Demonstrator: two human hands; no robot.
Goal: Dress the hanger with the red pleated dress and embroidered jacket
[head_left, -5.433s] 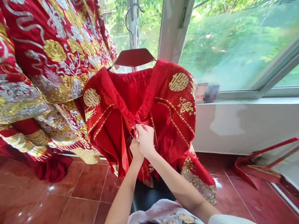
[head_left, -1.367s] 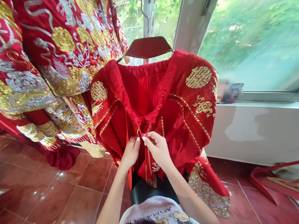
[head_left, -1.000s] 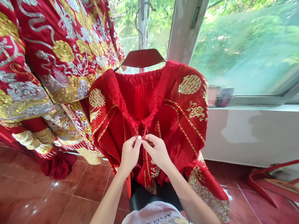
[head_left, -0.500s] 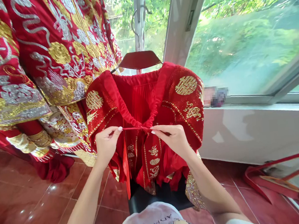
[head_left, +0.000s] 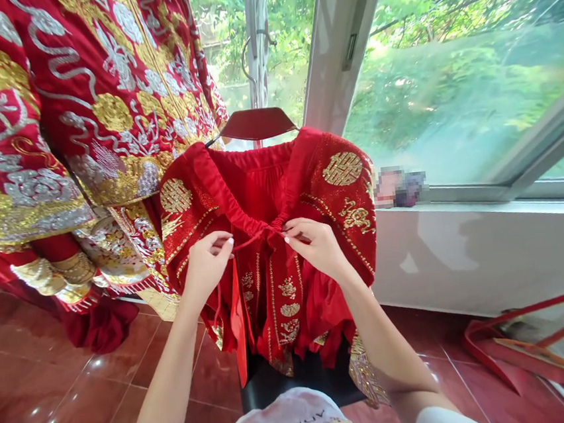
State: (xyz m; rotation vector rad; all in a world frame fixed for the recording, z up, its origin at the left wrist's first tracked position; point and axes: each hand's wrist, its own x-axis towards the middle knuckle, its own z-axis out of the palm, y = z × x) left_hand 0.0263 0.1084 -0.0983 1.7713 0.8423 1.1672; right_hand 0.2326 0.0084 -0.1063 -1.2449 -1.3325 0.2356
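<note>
A red garment with gold embroidery [head_left: 342, 168] hangs in front of me on a dark red hanger [head_left: 257, 124]. Its gathered neckline [head_left: 231, 206] comes to a V at the front, where a thin red drawstring [head_left: 248, 243] is crossed or knotted. My left hand [head_left: 211, 261] pinches the drawstring to the left of the V, and a loose end hangs below it. My right hand [head_left: 315, 243] is closed right by the knot, with finger and thumb on the cord there; the bit inside the pinch is mostly hidden.
Heavily embroidered red, gold and silver garments [head_left: 118, 114] hang at the left. A black seat [head_left: 259, 386] is under the garment's lower part. A window [head_left: 450, 89] with a white sill wall [head_left: 440, 256] stands behind. A red-framed object [head_left: 519, 341] lies on the tiled floor at right.
The drawstring was stretched straight between both hands; now its left part sags in a curve. My right hand has come closer to the knot. The view has shifted slightly.
</note>
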